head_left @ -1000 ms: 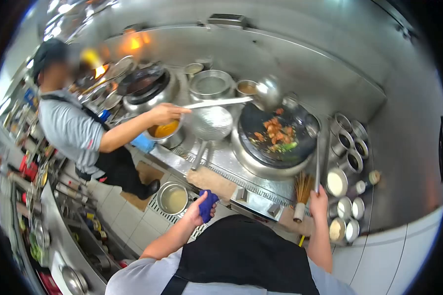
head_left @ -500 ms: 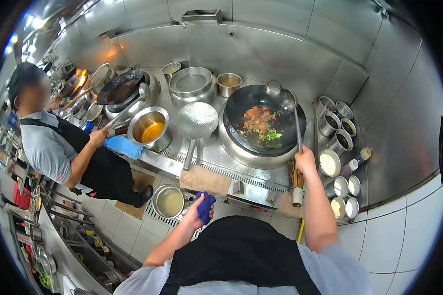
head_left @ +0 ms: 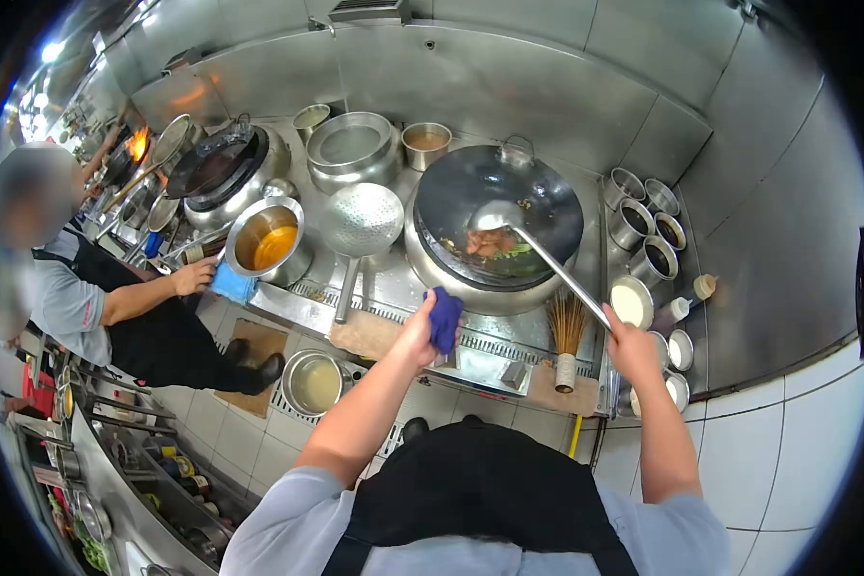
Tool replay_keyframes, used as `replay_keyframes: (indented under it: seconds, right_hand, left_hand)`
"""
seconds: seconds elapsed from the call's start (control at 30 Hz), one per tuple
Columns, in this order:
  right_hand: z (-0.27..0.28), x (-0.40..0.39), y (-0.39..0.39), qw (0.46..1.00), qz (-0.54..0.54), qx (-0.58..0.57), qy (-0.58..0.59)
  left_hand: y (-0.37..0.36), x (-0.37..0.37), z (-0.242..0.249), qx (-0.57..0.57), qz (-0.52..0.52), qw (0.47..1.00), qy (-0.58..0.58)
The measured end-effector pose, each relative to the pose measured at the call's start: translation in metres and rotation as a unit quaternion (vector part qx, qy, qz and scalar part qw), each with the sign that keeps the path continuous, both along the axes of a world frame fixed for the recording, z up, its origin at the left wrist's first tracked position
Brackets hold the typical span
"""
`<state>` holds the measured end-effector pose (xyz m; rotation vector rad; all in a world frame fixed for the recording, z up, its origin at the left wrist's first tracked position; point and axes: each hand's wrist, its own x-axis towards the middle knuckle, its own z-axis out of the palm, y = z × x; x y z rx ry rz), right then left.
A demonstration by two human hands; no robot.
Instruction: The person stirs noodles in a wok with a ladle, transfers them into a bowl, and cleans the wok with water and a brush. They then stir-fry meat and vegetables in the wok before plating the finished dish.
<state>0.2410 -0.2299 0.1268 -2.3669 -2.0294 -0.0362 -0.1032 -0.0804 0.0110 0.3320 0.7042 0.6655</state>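
My right hand (head_left: pixel 634 348) is closed round the handle of a long metal ladle (head_left: pixel 559 273). The ladle's bowl lies over the food inside the black wok (head_left: pixel 444 192), partly covering it. Reddish-brown meat pieces (head_left: pixel 491 243) and some green vegetable (head_left: pixel 519 251) show beneath it near the wok's front. In front of the burner, my left hand (head_left: pixel 417 332) grips a folded purple cloth (head_left: pixel 444 321), apart from the wok rim. A bamboo wok brush (head_left: pixel 566 336) stands bristles up between the wok and my right hand.
A perforated skimmer (head_left: pixel 363 221) and a pot of orange liquid (head_left: pixel 275 248) sit left of the wok. Several sauce containers (head_left: pixel 632 301) line the right side. A co-worker (head_left: pixel 96 298) stands at the left, with flames (head_left: pixel 137 144) beyond. A pot (head_left: pixel 313 382) sits low in front.
The ladle's bowl has swung from the wok's far right edge onto the food. My left hand with the cloth has moved forward and right, towards the wok. The co-worker has shifted left.
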Motion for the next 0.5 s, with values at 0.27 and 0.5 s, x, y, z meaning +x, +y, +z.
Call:
replay_keyframes:
  seconds: [0.27,0.5]
  right_hand:
    - [-0.009,0.015,-0.048,0.974,-0.136,-0.042,0.176]
    - [0.051,0.035,-0.052,0.938,-0.036,-0.136,0.316]
  left_hand:
    - [0.049,0.06,0.018,0.056,0.019,0.995,0.082]
    - [0.074,0.071,-0.008,0.011,-0.035,0.994,0.107]
